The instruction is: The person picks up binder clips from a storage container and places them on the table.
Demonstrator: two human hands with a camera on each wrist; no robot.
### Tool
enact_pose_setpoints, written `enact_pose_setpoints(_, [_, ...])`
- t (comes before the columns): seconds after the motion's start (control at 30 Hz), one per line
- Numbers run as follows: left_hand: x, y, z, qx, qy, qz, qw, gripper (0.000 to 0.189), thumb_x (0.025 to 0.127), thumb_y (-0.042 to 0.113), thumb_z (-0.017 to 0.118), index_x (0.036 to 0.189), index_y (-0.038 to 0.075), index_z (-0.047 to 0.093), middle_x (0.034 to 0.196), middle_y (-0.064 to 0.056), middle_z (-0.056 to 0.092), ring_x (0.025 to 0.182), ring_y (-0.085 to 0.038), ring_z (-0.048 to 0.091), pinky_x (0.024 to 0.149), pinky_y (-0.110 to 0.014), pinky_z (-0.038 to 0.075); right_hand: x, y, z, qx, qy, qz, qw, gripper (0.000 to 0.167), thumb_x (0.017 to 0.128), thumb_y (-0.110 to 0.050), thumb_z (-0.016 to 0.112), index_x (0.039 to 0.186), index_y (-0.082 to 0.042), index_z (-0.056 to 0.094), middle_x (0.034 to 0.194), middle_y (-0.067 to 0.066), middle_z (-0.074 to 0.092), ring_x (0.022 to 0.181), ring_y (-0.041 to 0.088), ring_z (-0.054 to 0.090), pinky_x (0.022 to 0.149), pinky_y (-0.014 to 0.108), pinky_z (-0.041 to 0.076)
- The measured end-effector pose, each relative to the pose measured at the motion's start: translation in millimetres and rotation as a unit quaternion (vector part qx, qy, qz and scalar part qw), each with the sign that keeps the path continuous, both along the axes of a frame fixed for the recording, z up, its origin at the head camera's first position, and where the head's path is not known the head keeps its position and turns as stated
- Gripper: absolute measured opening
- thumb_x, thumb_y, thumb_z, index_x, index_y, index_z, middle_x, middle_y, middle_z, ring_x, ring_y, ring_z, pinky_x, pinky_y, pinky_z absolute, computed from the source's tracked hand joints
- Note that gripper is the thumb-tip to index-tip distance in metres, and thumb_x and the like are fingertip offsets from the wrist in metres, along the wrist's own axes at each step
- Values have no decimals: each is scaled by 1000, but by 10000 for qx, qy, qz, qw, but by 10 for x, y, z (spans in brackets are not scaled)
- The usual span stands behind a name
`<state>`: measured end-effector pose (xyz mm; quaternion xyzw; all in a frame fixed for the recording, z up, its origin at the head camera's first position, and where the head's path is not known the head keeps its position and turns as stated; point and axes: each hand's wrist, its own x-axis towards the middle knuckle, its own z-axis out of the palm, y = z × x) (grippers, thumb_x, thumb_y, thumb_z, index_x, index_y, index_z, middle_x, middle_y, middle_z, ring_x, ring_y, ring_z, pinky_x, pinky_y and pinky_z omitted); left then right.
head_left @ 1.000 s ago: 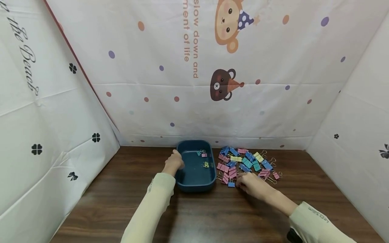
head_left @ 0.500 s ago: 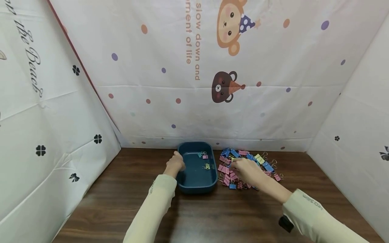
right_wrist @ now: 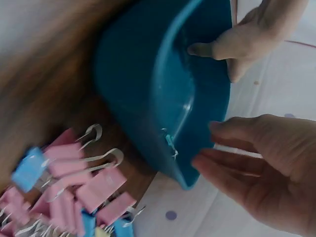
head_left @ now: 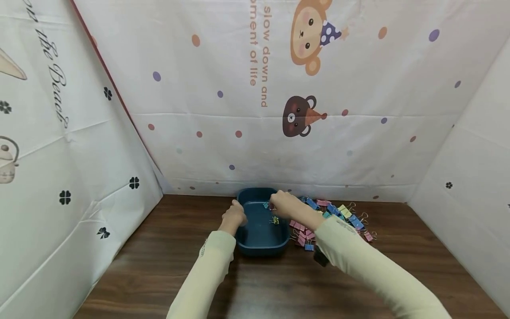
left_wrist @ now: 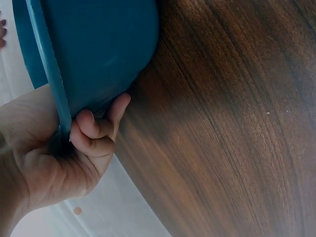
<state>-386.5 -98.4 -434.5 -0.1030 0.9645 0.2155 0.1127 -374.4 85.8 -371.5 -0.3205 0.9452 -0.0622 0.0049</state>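
Note:
A dark blue tray stands on the wooden table, with a few small binder clips lying in it. My left hand grips the tray's left rim; in the left wrist view the thumb lies inside and the fingers curl under the tray's outer wall. My right hand hovers over the tray's far right part. In the right wrist view its fingers are spread and relaxed beside the tray's rim, with nothing visible between them. A pile of coloured binder clips lies right of the tray.
Printed white cloth walls close in the table at the back and on both sides. Pink and blue clips lie close against the tray's right wall. Bare wood stretches in front of the tray and to its left.
My right hand has left the clip pile and moved left and away, over the tray. The left hand has stayed on the tray's rim.

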Motion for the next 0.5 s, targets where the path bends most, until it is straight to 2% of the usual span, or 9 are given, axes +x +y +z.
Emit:
enact_pose_setpoints(0.1, [25,1,16,-39,28,35,10000,78,101,15,60,159,-6,12,129,-25,61,87,-31,62,97,-48,49,-123,-181,-21,335,-613,-400,9968,7,94,-9,71,91,-3,73,84,7,69,68,15,60,63,30,52])
enact_pose_setpoints(0.2, [41,3,31,-48,72,86,9999,77,100,15,61,158,-6,14,130,-25,61,93,-33,63,99,-48,49,-212,-327,-67,671,-1190,-893,9866,6,95,-9,70,90,-7,67,78,5,57,65,15,47,60,30,39])
enact_pose_setpoints(0.23, [41,4,35,-42,83,110,9999,77,100,15,62,157,-6,15,129,-25,61,95,-33,64,99,-49,49,-233,-368,-92,770,-1314,-1041,9828,5,94,-9,70,91,-8,66,79,5,56,66,15,46,60,30,39])
enact_pose_setpoints(0.3, [28,3,28,-71,69,146,9998,77,100,16,62,157,-6,16,128,-25,62,98,-34,64,100,-48,49,-258,-437,-147,900,-1492,-1302,9761,3,95,-7,69,97,-8,68,87,7,60,68,16,49,60,30,41])
enact_pose_setpoints(0.37, [17,2,24,-85,87,170,9998,76,99,15,63,156,-7,17,126,-26,63,98,-34,65,99,-49,49,-270,-499,-205,967,-1580,-1500,9712,10,96,-5,66,106,-5,70,101,12,66,74,19,56,64,30,47])
enact_pose_setpoints(0.5, [-15,-4,9,-98,44,167,9998,75,99,15,62,156,-6,17,126,-26,63,98,-34,64,98,-48,49,-257,-579,-295,911,-1240,-1607,9749,23,99,-3,61,120,0,68,129,22,64,96,28,68,78,36,59])
